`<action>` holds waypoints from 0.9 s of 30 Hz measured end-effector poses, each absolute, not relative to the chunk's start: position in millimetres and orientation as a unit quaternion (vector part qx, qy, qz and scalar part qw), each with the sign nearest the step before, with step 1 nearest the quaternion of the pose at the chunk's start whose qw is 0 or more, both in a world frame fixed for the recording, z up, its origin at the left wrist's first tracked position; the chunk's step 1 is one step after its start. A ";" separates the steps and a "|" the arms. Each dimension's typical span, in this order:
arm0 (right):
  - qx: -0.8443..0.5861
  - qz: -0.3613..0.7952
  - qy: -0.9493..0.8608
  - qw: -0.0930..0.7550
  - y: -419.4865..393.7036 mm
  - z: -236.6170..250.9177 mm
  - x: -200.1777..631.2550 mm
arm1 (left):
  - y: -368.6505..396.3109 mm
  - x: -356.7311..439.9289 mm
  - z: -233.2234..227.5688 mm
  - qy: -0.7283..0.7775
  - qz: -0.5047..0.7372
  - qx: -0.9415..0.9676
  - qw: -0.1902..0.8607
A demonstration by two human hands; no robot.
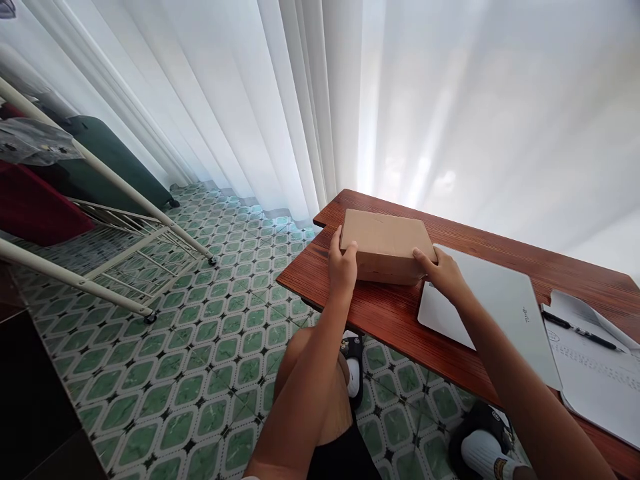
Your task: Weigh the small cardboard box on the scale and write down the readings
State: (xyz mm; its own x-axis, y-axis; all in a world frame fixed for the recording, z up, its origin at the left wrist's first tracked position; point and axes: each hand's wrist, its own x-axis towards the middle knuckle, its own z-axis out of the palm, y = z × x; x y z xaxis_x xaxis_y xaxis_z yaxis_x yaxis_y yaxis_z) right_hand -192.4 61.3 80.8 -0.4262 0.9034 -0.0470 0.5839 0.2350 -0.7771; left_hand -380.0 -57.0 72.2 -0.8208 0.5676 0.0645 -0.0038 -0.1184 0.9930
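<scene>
A closed brown cardboard box sits at the left end of the dark red wooden table. My left hand grips its left side, with the thumb at the front top edge. On the opposite side my right hand holds the right end, its thumb on the front corner and the other fingers mostly hidden behind. Close by on the right lies a closed silver laptop, partly under my right forearm.
Right of the laptop are papers with a black pen on top. White curtains hang behind the table. A wheeled metal rack and a dark green suitcase stand at the left on the tiled floor.
</scene>
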 end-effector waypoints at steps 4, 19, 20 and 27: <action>-0.491 0.342 -0.776 0.202 55.2 84.9 -193.7 | -59.4 -382.4 67.9 0.624 0.722 0.209 0.212; -0.489 0.311 -0.791 0.196 51.8 82.8 -194.9 | -61.8 -378.6 70.0 0.599 0.753 0.143 0.232; -0.489 0.311 -0.791 0.197 51.7 82.6 -194.9 | -62.0 -378.7 69.9 0.602 0.751 0.142 0.230; -0.484 0.302 -0.798 0.195 50.1 81.3 -196.5 | -62.9 -381.1 69.3 0.615 0.743 0.129 0.233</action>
